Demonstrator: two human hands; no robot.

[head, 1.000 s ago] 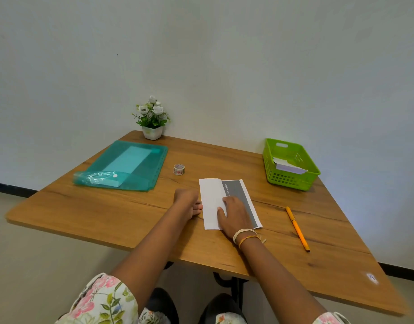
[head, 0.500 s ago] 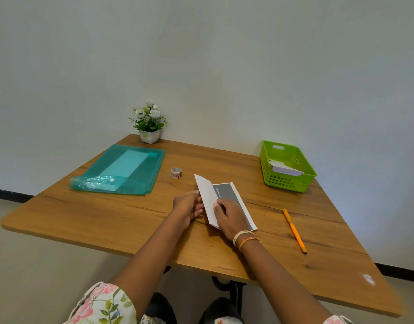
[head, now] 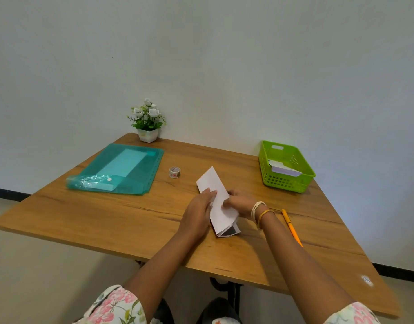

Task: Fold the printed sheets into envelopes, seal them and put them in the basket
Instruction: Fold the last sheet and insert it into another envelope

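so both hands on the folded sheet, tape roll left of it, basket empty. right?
Not quite: in the head view the basket already holds folded paper. Both hands, left and right, do hold the sheet, tape roll left of it.

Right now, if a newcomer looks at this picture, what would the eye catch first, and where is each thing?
First the two hands, left hand and right hand, holding a folded white sheet near the middle of the table. Next the bright green basket at the far right corner, with paper already inside. Then the teal folder on the left, with a tape roll between it and the sheet.
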